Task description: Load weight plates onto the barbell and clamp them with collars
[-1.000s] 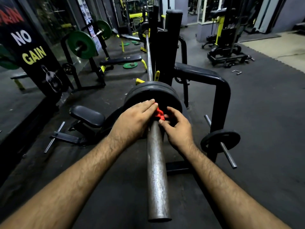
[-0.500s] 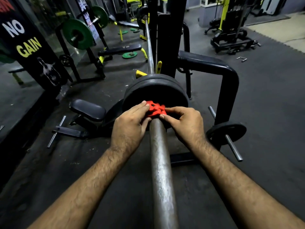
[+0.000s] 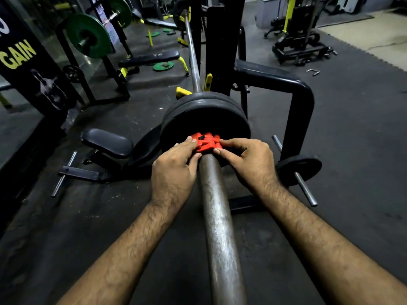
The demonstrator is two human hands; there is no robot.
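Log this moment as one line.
both hands: left hand, right hand grip red collar | on barbell sleeve | against black plates

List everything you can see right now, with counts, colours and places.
barbell: one, grey steel, running from bottom centre up to the rack
plates: two at least, black, on the barbell sleeve
collar: one, red, on the sleeve against the plates
rack: one, black, behind the plates
small plate: one, black, on a storage peg at right
green plates: two, on a second bar at upper left
green discs: several, on the floor beyond the bench
bench: one, black, upper centre-left
seat pad: one, black, left of the plates
hands: left and right, both gripping the collar
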